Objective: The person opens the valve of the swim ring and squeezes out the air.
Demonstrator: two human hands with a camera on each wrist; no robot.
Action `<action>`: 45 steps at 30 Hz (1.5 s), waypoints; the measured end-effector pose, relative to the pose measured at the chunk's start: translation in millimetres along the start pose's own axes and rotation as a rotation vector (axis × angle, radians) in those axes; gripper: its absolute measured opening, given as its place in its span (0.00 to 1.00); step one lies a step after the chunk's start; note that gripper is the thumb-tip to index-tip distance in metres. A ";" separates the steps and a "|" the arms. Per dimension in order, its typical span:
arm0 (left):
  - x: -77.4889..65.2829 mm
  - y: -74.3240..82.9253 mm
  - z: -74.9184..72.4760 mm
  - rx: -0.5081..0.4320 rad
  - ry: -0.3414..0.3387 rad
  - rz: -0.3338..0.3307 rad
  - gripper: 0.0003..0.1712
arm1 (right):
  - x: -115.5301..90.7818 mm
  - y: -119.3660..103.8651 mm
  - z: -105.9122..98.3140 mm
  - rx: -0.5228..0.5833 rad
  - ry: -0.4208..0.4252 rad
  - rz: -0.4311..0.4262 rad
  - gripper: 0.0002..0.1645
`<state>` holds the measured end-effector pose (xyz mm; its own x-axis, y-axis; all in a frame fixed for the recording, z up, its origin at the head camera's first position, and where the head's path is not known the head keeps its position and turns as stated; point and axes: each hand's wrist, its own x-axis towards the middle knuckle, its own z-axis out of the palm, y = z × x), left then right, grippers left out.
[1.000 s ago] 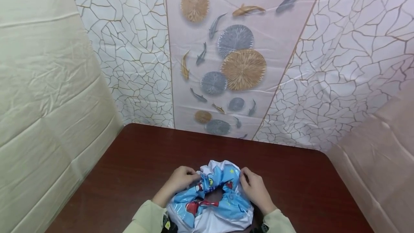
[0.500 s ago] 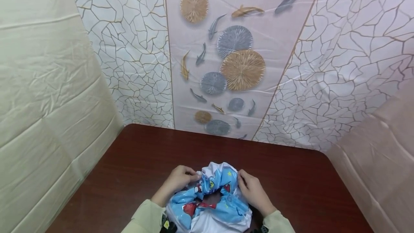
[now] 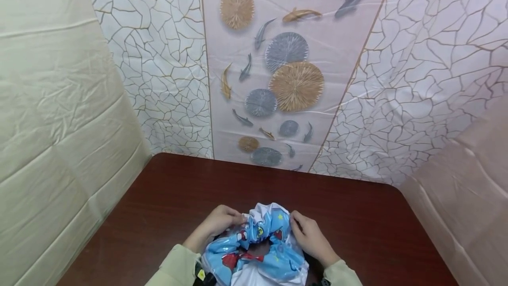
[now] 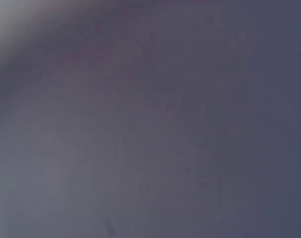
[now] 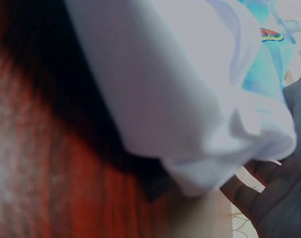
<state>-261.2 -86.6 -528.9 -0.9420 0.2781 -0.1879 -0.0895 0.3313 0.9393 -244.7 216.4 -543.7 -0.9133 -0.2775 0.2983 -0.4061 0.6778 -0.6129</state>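
A soft, wrinkled swim ring (image 3: 276,257), glossy blue with cartoon prints on top and white below, lies at the table's near side in the head view. On its far left, my left hand (image 3: 222,224) pinches the outer edge between thumb and fingers. My right hand (image 3: 311,235) grips the opposite edge, at the far right. Between the hands the far part of the ring is bunched in folds. In the right wrist view the white underside (image 5: 160,74) bulges close to the camera, beside the right hand's fingers (image 5: 244,196). The left wrist view is a grey blur.
The dark red-brown table (image 3: 190,184) has rounded far corners. Behind it hangs a patterned cloth (image 3: 262,78) with fish and round shapes. Cream cloth walls (image 3: 67,122) close in the left and right sides. Dark wrist straps (image 3: 204,277) sit near the sleeves.
The far edge of the swim ring has sunk slightly towards the person. My right hand has shifted a little left and down with it; both hands keep their hold.
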 end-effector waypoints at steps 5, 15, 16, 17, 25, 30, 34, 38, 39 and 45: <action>-0.8 1.5 4.7 0.079 -0.008 0.077 0.12 | -0.5 -2.0 1.8 0.016 -0.011 0.017 0.11; 1.5 4.2 6.0 0.378 0.174 0.397 0.06 | 2.0 -2.1 2.0 0.039 -0.038 0.080 0.14; 1.7 4.2 2.9 0.369 0.177 0.411 0.06 | 2.9 -1.1 0.8 0.042 -0.038 0.097 0.14; 2.2 3.1 -1.4 0.345 0.172 0.409 0.05 | 3.7 0.6 -0.8 0.045 -0.038 0.120 0.14; -4.1 -15.4 -59.2 0.204 0.195 0.234 0.04 | -0.2 25.0 -29.2 0.046 0.014 0.328 0.17; -12.8 -14.4 -83.7 0.220 0.227 0.134 0.06 | -3.7 36.8 -46.6 0.056 -0.022 0.392 0.20; -20.3 -12.9 -95.8 0.234 0.220 0.065 0.06 | -6.4 41.9 -57.5 0.068 -0.085 0.387 0.21; -24.9 -6.9 -97.2 0.316 0.164 0.067 0.08 | -6.0 42.9 -65.0 0.016 -0.134 0.310 0.17; -23.7 -4.6 -94.7 0.350 0.161 0.092 0.08 | -5.0 42.1 -65.6 -0.011 -0.116 0.279 0.13; -7.1 7.0 -64.5 0.391 0.255 0.252 0.18 | 12.0 29.6 -52.7 -0.159 0.136 0.081 0.18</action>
<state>-276.1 -144.4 -502.4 -0.9719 0.1808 0.1509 0.2310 0.6077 0.7598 -266.1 269.0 -519.7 -0.9256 -0.1306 0.3553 -0.3114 0.7963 -0.5187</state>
